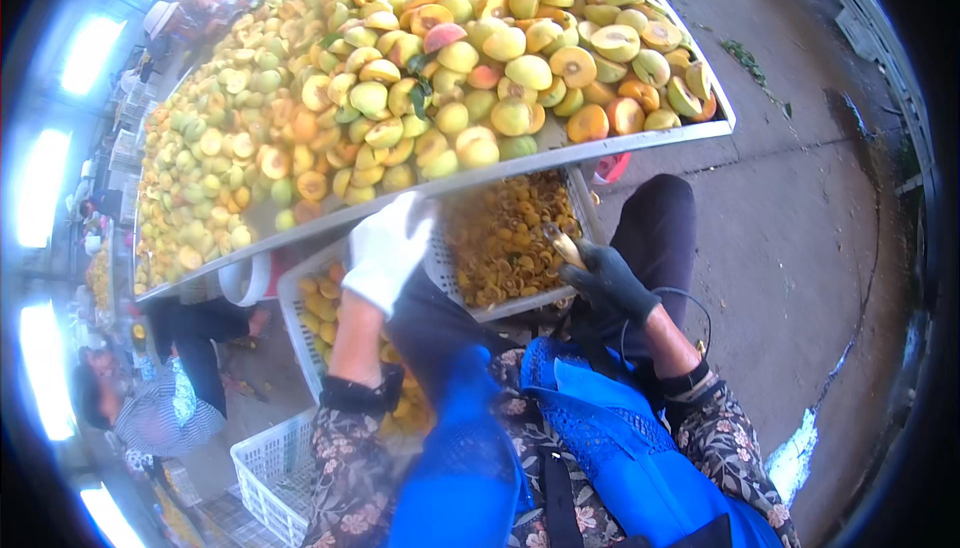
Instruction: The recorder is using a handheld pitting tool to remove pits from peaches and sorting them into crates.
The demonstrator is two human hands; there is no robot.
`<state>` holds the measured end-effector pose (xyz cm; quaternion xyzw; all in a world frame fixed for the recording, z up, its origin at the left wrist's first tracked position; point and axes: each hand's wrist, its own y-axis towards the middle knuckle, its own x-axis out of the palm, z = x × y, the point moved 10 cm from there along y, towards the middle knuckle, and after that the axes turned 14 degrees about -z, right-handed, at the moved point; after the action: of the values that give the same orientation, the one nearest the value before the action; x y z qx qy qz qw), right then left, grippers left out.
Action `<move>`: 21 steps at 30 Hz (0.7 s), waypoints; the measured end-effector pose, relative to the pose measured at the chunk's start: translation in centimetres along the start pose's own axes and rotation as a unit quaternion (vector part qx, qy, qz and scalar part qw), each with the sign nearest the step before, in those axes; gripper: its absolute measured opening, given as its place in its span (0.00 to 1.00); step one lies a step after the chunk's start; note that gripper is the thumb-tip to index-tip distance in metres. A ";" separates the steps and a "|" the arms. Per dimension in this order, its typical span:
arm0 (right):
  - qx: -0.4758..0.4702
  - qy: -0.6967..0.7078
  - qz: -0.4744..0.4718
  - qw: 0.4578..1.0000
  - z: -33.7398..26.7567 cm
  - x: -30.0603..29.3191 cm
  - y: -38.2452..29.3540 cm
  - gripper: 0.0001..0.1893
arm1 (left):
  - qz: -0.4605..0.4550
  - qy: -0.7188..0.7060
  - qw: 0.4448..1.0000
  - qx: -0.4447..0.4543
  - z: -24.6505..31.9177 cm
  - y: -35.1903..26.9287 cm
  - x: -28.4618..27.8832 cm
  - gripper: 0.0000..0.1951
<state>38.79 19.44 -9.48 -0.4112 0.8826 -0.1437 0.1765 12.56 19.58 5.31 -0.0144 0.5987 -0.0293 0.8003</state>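
Observation:
My left hand (388, 252), in a white glove, is at the near rim of a metal-edged table (525, 164) heaped with halved yellow peaches (529, 72). Motion blurs its fingers, and I cannot tell whether they hold anything. My right hand (611, 282) wears a dark glove and grips a short hand tool (566, 248) with a pale handle and a darker metal tip. The tool's tip points over a white plastic crate (517, 308) between my knees. Orange-brown pits and fruit scraps (510, 248) fill that crate.
Left of my leg, another white crate (296, 323) holds yellow fruit pieces (319, 304). A slatted white crate (274, 465) stands lower left, near a seated person (165, 405). A white bucket (246, 279) is under the table. Leaves (750, 68) lie on the concrete floor (787, 233).

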 end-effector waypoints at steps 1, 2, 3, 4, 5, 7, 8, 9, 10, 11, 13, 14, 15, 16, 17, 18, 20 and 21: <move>-0.003 0.001 0.004 1.000 0.9 -0.4 -0.3 0.16 | 0.014 -0.015 0.999 -0.037 -2.1 -0.3 -0.9 0.12; 0.006 -0.009 -0.002 1.000 1.6 -0.3 -0.1 0.16 | 0.001 0.070 0.989 -0.134 -6.4 -1.5 -1.3 0.18; 0.017 -0.018 -0.004 1.000 2.4 -0.1 0.0 0.16 | -0.018 0.102 0.976 -0.191 -9.0 -2.4 -2.0 0.19; 0.014 -0.017 -0.005 1.000 2.7 0.0 -0.1 0.16 | -0.082 0.079 0.955 -0.273 -11.6 -3.2 -2.0 0.21; 0.026 -0.004 -0.026 0.999 2.9 0.5 0.4 0.16 | -0.042 0.121 0.953 -0.274 -12.5 -4.8 -3.9 0.22; 0.068 0.041 -0.014 0.997 3.4 0.1 -0.1 0.15 | 0.028 0.160 0.965 -0.206 -14.1 -3.2 -3.2 0.25; 0.069 0.039 -0.009 0.997 3.7 0.2 0.0 0.15 | 0.030 0.157 0.966 -0.203 -13.1 -1.6 -3.5 0.25; 0.077 0.028 -0.010 0.997 4.1 0.3 0.2 0.15 | 0.083 0.134 0.981 -0.113 -10.1 0.9 -4.4 0.24; 0.080 0.020 -0.012 0.996 4.3 0.2 0.5 0.14 | 0.137 0.114 0.984 -0.021 -6.9 3.3 -5.4 0.23; 0.108 0.099 -0.024 0.989 3.5 0.4 0.1 0.13 | 0.152 0.114 0.982 0.016 -5.4 5.7 -5.5 0.25; 0.103 0.075 -0.013 0.992 3.9 0.3 0.4 0.14 | 0.170 0.096 0.976 0.096 -1.4 11.2 -5.9 0.27; 0.099 0.052 -0.009 0.994 4.1 0.3 0.3 0.14 | 0.173 0.079 0.972 0.138 0.9 13.9 -6.3 0.27; 0.088 0.078 -0.018 0.993 3.0 0.4 0.0 0.15 | 0.169 0.092 0.971 0.143 1.9 16.3 -6.1 0.26; 0.086 0.071 -0.020 0.994 3.0 0.7 0.1 0.15 | 0.167 0.106 0.970 0.143 2.0 18.0 -6.1 0.26; 0.088 0.011 -0.014 0.996 3.5 0.9 0.3 0.15 | 0.172 0.104 0.969 0.144 1.9 19.4 -6.1 0.26; 0.089 -0.048 -0.006 0.995 3.4 0.8 0.3 0.15 | 0.119 0.145 0.976 0.111 1.4 21.4 -5.0 0.25; 0.097 -0.057 -0.011 0.994 2.9 0.7 -0.2 0.16 | 0.068 0.184 0.978 0.076 -0.1 23.2 -3.4 0.24; 0.084 -0.064 -0.011 0.994 2.3 0.5 -0.3 0.15 | 0.105 0.125 0.983 0.077 -1.3 23.2 -4.2 0.23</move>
<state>39.69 18.56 -11.50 -0.4128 0.8498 -0.1931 0.2648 10.77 42.99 7.65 0.1145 0.6883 0.0072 0.7163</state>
